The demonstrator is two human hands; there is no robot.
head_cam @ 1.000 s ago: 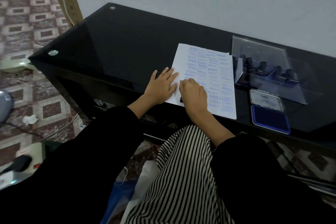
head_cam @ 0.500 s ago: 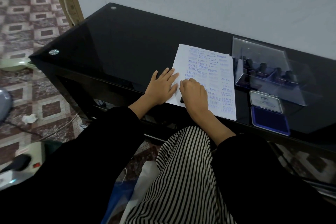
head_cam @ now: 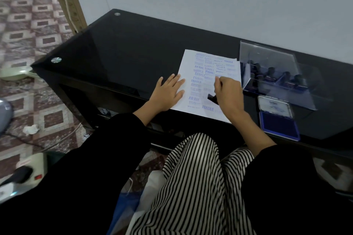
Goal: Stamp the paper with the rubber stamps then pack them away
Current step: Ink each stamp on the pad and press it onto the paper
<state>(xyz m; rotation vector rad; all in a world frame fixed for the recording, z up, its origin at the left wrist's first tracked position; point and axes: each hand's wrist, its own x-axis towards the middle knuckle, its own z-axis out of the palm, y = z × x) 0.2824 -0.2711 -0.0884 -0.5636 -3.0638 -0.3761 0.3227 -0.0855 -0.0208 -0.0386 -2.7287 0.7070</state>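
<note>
A white paper (head_cam: 229, 70) covered in blue stamped words lies on the black glass table (head_cam: 133, 53). My left hand (head_cam: 168, 91) rests flat on the paper's left edge, fingers straight. My right hand (head_cam: 228, 93) grips a black rubber stamp (head_cam: 213, 99), lifted and tilted over the paper's lower middle. A fresh "FRAGILE" print shows near the paper's bottom edge. To the right stands a clear plastic case (head_cam: 267, 59) with several dark stamps inside. In front of it lies an open blue ink pad (head_cam: 278, 126).
A white wall runs right behind the table. Striped trousers and black sleeves fill the foreground. On the patterned floor at left are a cable, crumpled paper (head_cam: 30, 129) and a white device (head_cam: 23, 173).
My right hand has lifted the stamp off the paper's lower left and moved right, uncovering new prints. My left hand stays flat on the paper.
</note>
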